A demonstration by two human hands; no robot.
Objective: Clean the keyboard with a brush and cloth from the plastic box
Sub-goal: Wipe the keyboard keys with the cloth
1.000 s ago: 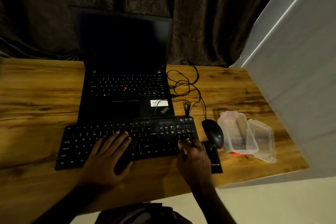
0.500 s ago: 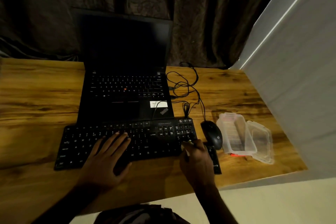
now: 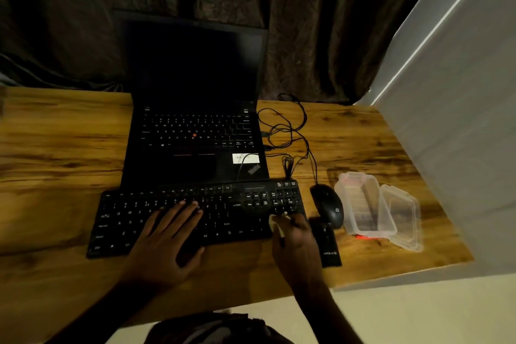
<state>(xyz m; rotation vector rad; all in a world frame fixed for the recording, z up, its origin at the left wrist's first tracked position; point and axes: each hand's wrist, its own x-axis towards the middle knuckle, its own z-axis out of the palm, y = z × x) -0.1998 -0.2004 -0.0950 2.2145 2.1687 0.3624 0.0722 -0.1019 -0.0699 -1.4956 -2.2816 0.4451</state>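
A black keyboard (image 3: 229,209) lies on the wooden table in front of an open laptop. My left hand (image 3: 164,234) rests flat on the keyboard's left-middle keys, fingers straight. My right hand (image 3: 296,243) grips a small pale brush (image 3: 276,222) with its light tip against the keys near the keyboard's right end. The clear plastic box (image 3: 363,204) stands open to the right of the mouse, its lid (image 3: 402,220) beside it. No cloth is visible.
A black laptop (image 3: 195,131) stands behind the keyboard, with tangled cables (image 3: 284,131) to its right. A black mouse (image 3: 328,205) and a flat black object (image 3: 328,246) lie by my right hand. A white wall (image 3: 446,120) borders the table's right edge.
My right hand has shifted slightly with the brush over the keyboard's right end. My left hand stays in place on the keys.
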